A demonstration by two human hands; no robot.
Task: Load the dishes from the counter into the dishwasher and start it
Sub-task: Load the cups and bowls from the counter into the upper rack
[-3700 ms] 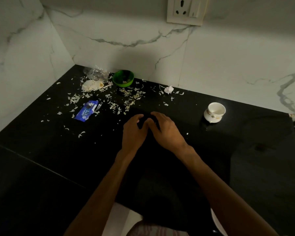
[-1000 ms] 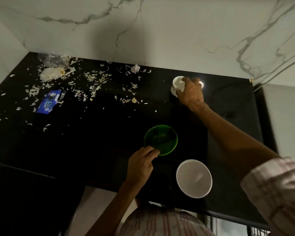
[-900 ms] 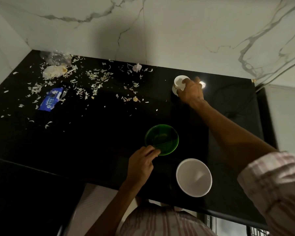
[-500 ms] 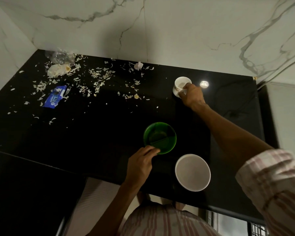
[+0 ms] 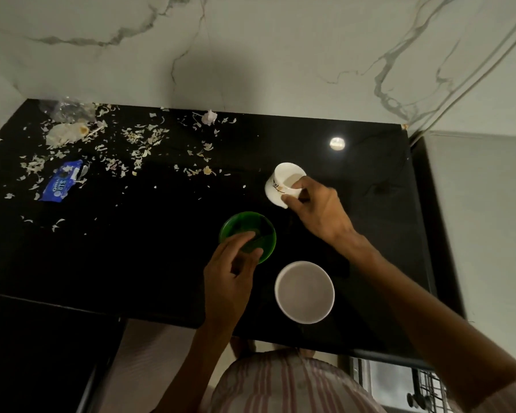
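My right hand [image 5: 319,210] pinched the tilted white cup [image 5: 283,184], showing nothing inside, above the black counter [image 5: 161,248]. My left hand [image 5: 230,272] gripped the green bowl [image 5: 252,231] beside the empty white bowl [image 5: 304,292].

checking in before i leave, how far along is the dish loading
Early. Nothing looks loaded: the green bowl and white bowl sit gathered near the counter's front edge. In hand: right hand holds the tilted cup; left hand is at the green bowl. Loading and starting remain.
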